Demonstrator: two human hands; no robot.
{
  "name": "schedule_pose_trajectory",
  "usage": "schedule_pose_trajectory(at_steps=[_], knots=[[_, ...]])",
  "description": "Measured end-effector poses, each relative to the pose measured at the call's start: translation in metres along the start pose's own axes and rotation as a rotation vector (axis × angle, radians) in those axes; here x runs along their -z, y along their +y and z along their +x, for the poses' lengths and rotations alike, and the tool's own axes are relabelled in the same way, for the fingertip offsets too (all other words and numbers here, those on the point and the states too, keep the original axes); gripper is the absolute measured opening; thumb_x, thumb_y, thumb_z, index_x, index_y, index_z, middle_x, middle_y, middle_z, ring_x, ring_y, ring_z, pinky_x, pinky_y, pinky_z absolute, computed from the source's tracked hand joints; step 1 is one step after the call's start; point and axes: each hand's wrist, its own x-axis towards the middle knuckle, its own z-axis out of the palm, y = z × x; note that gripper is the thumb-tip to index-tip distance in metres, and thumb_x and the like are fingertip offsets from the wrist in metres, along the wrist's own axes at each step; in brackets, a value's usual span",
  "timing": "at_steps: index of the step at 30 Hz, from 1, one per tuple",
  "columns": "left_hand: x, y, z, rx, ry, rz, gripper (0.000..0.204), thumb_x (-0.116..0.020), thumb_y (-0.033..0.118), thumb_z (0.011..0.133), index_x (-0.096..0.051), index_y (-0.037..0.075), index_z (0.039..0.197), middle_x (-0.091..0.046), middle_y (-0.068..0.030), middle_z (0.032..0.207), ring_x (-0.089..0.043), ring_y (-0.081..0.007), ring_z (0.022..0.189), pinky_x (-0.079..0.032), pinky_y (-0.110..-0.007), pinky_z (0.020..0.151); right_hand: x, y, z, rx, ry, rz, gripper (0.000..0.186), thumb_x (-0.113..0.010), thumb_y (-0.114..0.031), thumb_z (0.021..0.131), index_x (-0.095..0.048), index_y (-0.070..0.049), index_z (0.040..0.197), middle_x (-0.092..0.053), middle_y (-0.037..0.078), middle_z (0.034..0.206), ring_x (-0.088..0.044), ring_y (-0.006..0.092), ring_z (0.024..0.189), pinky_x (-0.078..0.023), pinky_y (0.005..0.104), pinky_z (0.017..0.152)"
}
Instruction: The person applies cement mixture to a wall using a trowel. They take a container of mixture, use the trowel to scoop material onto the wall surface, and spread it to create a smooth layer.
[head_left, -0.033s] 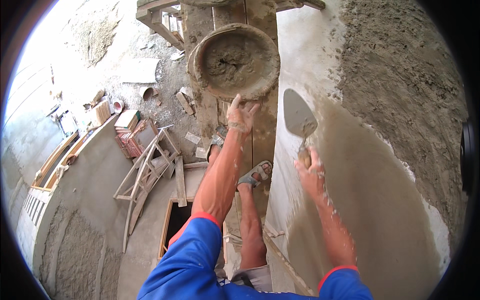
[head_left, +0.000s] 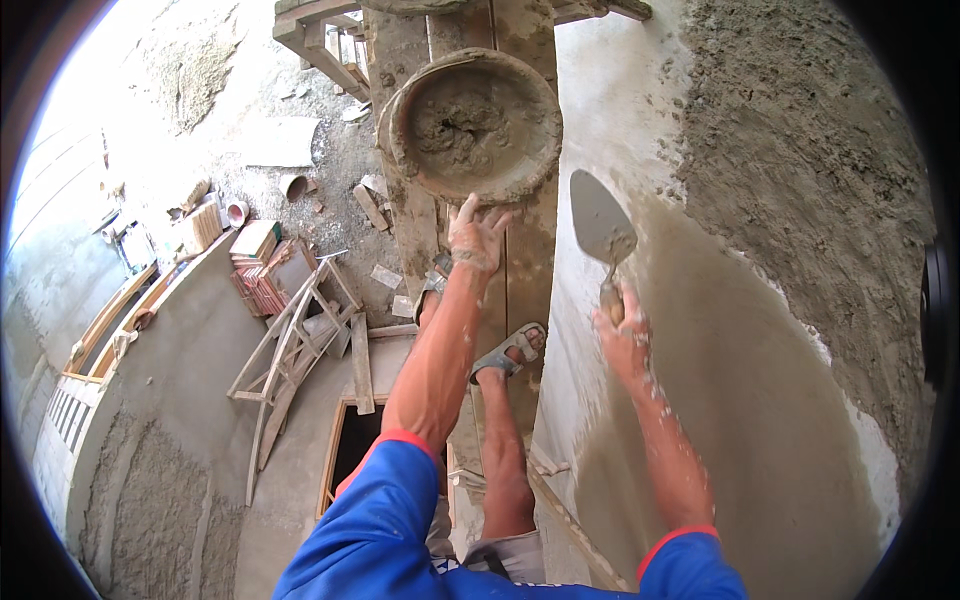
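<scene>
A round basin (head_left: pixel 540 165), caked with grey mortar, stands on the planks and holds wet mortar (head_left: pixel 470 125). Just below its near rim is my left hand (head_left: pixel 476 240), open with fingers apart and mortar smeared on the skin; whether the fingertips touch the rim I cannot tell. My right hand (head_left: pixel 626 345) is closed round the handle of a pointed trowel (head_left: pixel 600 215). The blade points away from me, with a small dab of mortar near the handle end. Beside the trowel, on the right, is a wall (head_left: pixel 720 400) with damp, smoothed plaster.
I stand on wooden scaffold planks (head_left: pixel 525 270), in sandals (head_left: pixel 510 348). Rough mortar (head_left: pixel 800 150) covers the wall's far right part. Down at the left are a wooden trestle frame (head_left: pixel 290 350), stacked tiles (head_left: pixel 272 275), a low wall (head_left: pixel 185 360) and a dark opening (head_left: pixel 355 440).
My left hand has shifted slightly left and toward me. The trowel in my right hand has turned a little. The basin keeps its place on the planks.
</scene>
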Motion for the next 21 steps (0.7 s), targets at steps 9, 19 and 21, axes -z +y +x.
schedule_pose_trajectory(at_steps=[9, 19, 21], knots=[[-0.010, 0.072, -0.018, 0.196, -0.012, 0.152, 0.076, -0.063, 0.032, 0.088, -0.023, 0.003, 0.145, -0.019, -0.0228, 0.154, -0.016, -0.0416, 0.143, -0.026, -0.051, 0.113, -0.109, 0.038, 0.074, 0.005, 0.121, 0.237, 0.037, -0.066, -0.018, 0.078, -0.059, -0.009, 0.114, -0.067, 0.018, 0.081, -0.067, 0.0361, 0.075, -0.052, 0.0436, 0.066], [-0.036, 0.097, -0.048, 0.284, 0.061, 0.207, 0.086, -0.062, 0.036, 0.087, -0.015, -0.003, 0.148, -0.012, -0.0268, 0.155, -0.014, -0.0419, 0.143, -0.015, -0.049, 0.117, -0.119, -0.091, 0.041, -0.071, 0.012, 0.245, 0.051, -0.063, -0.016, 0.079, -0.052, 0.001, 0.125, -0.064, 0.027, 0.102, -0.062, 0.0449, 0.095, -0.051, 0.0477, 0.083], [-0.036, 0.094, -0.054, 0.249, -0.024, 0.249, 0.078, -0.062, 0.036, 0.088, -0.025, -0.002, 0.144, -0.027, -0.0265, 0.149, -0.028, -0.0412, 0.138, -0.023, -0.049, 0.114, -0.104, -0.104, 0.063, 0.197, 0.044, -0.005, 0.046, -0.060, -0.014, 0.081, -0.052, -0.001, 0.125, -0.063, 0.025, 0.094, -0.062, 0.0448, 0.088, -0.051, 0.0503, 0.078]])
